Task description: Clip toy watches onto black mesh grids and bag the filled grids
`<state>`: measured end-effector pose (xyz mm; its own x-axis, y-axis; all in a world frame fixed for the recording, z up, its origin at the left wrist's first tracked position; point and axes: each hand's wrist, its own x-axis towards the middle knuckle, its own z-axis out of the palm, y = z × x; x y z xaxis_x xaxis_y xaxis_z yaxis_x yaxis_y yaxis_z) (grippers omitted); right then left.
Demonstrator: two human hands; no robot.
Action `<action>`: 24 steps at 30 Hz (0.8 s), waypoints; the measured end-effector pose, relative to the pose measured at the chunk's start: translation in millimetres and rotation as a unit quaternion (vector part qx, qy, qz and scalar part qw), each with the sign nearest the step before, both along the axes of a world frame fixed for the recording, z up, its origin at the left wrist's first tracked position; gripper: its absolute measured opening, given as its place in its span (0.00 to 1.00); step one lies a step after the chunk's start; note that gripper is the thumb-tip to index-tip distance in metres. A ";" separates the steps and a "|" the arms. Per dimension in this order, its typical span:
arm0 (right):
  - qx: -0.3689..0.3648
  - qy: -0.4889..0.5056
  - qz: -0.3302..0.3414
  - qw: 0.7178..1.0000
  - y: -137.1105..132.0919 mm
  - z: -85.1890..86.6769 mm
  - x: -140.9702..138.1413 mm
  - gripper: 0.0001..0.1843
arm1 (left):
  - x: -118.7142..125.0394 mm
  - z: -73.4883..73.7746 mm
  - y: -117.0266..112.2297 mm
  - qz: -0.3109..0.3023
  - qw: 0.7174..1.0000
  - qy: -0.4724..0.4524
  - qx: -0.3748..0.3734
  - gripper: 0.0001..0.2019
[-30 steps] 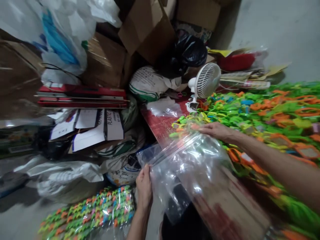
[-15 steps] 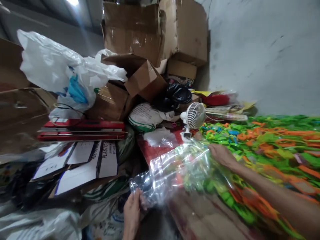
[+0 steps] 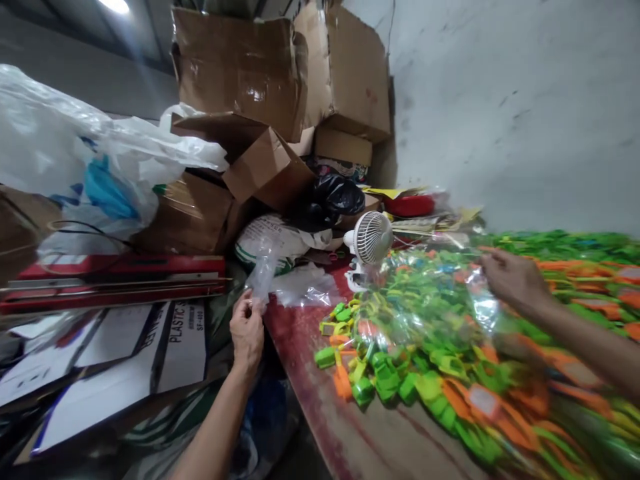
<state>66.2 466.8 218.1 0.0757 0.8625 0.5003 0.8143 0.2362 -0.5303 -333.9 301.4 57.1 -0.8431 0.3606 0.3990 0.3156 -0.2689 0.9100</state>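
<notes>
My left hand [image 3: 247,330] is left of the red table edge, its fingers pinched on a crumpled piece of clear plastic [image 3: 265,263] that stands up from them. Over the pile, my right hand [image 3: 510,280] grips the edge of a clear plastic bag [image 3: 483,303], thin and shiny. Through the bag show green, yellow and orange plastic pieces [image 3: 385,373] that look like toy wristwatches. Glare and blur hide where the bag ends. Loose clear plastic bags [image 3: 307,285] lie on the table between my hands.
A small white fan [image 3: 373,238] stands at the back of the red table [image 3: 320,413]. Cardboard boxes [image 3: 235,67] are stacked behind. To the left are a red long case [image 3: 115,280], printed carton flaps [image 3: 183,347] and white plastic sheeting [image 3: 45,140]. A wall [image 3: 510,113] rises at right.
My hands have moved apart: the left upward and slightly left, the right to the right. The clear plastic stretched between them has left the middle, uncovering the pile. The view has shifted right.
</notes>
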 end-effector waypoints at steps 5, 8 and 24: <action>-0.009 0.032 -0.006 0.999 5.9 -2.9 -2.0 0.12 | 24.6 -30.4 30.9 -0.118 0.971 0.145 -0.148 0.05; -0.027 0.058 0.016 0.998 8.0 -3.6 -17.4 0.11 | 38.2 -46.9 45.7 -0.191 0.923 0.233 -0.241 0.09; -0.125 0.125 0.423 0.889 -37.4 2.6 -92.5 0.24 | -5.6 -59.8 85.5 -0.126 0.758 0.396 -0.504 0.25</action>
<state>-26.2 429.4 220.7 -0.5714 0.7456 0.3429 0.2517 0.5569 -0.7915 -339.5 386.9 -2.7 -0.3377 0.9276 0.1595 0.9236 0.2939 0.2461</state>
